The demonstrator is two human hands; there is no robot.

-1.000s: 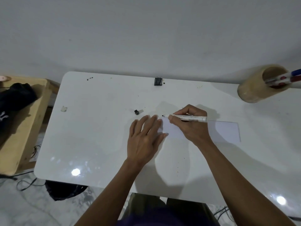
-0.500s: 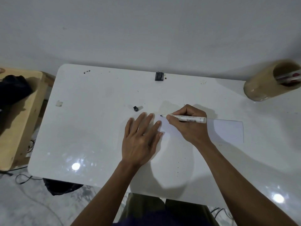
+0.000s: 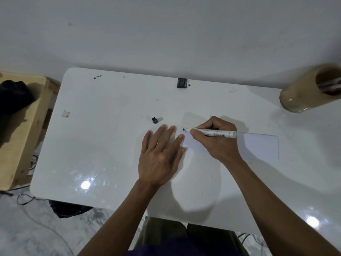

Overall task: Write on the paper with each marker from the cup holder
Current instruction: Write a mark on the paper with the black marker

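A white sheet of paper [image 3: 258, 146] lies on the white table [image 3: 103, 145], partly under both hands. My right hand [image 3: 215, 141] grips a white marker [image 3: 212, 132] with a black tip; the tip touches the paper's upper left corner. My left hand [image 3: 162, 154] rests flat with straight fingers on the paper's left end. The marker's black cap [image 3: 154, 120] lies on the table just beyond my left hand. A tan cup holder [image 3: 302, 95] stands at the far right with markers [image 3: 330, 86] inside, cut off by the frame edge.
A small black clip [image 3: 182, 82] sits at the table's back edge against the wall. A scrap of tape [image 3: 65, 113] lies on the table's left side. A wooden bench [image 3: 20, 130] with a black cloth [image 3: 14, 97] stands to the left. Cables lie on the floor.
The view has shifted, so the cup holder sits further right. Both hands keep their poses; the marker tip stays at the paper's upper left corner.
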